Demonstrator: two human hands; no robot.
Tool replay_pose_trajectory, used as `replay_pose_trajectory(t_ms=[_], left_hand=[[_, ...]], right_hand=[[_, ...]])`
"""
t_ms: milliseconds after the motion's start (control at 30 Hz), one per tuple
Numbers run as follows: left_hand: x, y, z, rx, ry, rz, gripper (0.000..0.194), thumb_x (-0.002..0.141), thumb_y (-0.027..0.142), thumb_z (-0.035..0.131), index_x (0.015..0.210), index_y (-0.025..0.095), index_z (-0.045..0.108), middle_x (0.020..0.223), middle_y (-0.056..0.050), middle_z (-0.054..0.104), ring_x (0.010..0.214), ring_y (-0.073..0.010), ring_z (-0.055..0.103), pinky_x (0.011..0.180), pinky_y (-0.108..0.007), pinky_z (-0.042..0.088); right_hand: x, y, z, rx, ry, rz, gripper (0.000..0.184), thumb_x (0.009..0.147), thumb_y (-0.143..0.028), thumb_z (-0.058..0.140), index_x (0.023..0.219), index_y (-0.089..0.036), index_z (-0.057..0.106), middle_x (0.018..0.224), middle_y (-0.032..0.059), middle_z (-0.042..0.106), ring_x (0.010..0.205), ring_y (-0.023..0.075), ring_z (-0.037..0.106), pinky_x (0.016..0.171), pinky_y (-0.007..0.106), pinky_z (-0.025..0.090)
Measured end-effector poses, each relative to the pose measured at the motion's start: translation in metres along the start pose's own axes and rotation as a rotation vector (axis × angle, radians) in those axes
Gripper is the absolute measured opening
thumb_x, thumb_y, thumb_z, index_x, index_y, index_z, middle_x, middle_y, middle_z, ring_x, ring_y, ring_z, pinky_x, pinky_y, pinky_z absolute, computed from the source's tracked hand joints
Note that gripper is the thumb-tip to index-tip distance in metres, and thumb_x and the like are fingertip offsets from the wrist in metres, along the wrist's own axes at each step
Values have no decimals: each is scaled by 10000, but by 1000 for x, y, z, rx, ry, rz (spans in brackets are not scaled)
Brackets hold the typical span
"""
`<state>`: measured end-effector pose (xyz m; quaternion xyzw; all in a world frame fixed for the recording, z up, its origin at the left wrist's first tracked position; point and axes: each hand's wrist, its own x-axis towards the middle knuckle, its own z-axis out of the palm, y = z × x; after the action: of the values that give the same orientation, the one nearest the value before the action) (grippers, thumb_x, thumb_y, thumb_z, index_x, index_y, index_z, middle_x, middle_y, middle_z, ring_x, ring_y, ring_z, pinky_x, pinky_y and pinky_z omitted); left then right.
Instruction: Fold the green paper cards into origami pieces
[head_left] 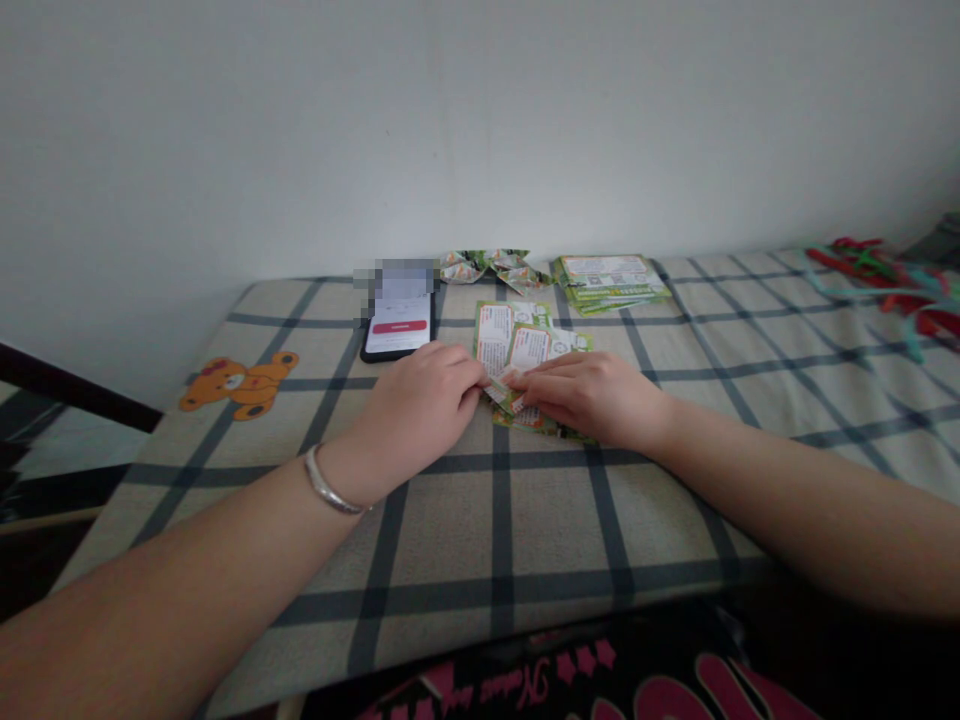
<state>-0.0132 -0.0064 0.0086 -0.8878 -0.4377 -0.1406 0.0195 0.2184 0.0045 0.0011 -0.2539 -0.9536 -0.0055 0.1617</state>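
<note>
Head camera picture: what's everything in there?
Printed sheets: at least two, green, white, middle
Folded papers: several, multicoloured, back
Paper stack: one, green, white, back right
Phone: one, black, back left
Bear picture: one, orange, left
Tablecloth: one, checked beige, underneath
Strips: several, red, green, teal, far right
Unclear thing: one, dark, right edge
Wall: one, grey, behind
Bar: one, dark, left
Printed cloth: one, black, pink, bottom
Bracelet: one, silver, lower left
Left hand: one, bare, at sheets
Right hand: one, bare, at sheets

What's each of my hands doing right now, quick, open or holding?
Left hand: curled, at the folded paper; grip can't be told.
Right hand: fingertips on that paper; grip can't be told.
</note>
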Motion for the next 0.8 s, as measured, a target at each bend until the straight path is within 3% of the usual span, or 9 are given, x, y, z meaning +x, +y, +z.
replay_pose_trajectory(t_ms=[133, 333, 567, 800], left_hand=[[1, 1, 4, -70, 54, -12, 115, 840, 130, 536, 883, 156, 639, 888, -65, 654, 911, -237, 575, 826, -375, 467], [1, 0, 1, -40, 13, 14, 129, 867, 140, 529, 879, 173, 653, 893, -54, 646, 927, -228, 568, 837, -372, 473], [-2, 5, -2, 127, -28, 57, 177, 910, 161, 522, 925, 177, 697, 920, -67, 655, 887, -236, 587, 738, -365, 496], [-1, 3, 0, 108, 2, 170, 146, 885, 128, 579, 955, 167, 701, 989, -63, 692, 932, -240, 621, 797, -383, 545]], right_hand=[[-2, 1, 2, 43, 53, 101, 170, 930, -208, 523, 1002, -188, 676, 1013, 49, 751, 883, 174, 707, 784, 300, 546], [-4, 5, 1, 89, 85, -6, 207, 918, -124, 504, 1007, -176, 683, 1147, 57, 717, 1003, 165, 681, 857, 297, 535], [0, 2, -6, -7, -20, -72, 199, 953, -151, 492, 977, -138, 689, 1122, 91, 719, 1004, 191, 684, 866, 329, 556], [2, 3, -11, -45, -105, -87, 194, 939, -113, 500, 992, -109, 686, 1153, 119, 704, 1042, 220, 675, 891, 365, 564]])
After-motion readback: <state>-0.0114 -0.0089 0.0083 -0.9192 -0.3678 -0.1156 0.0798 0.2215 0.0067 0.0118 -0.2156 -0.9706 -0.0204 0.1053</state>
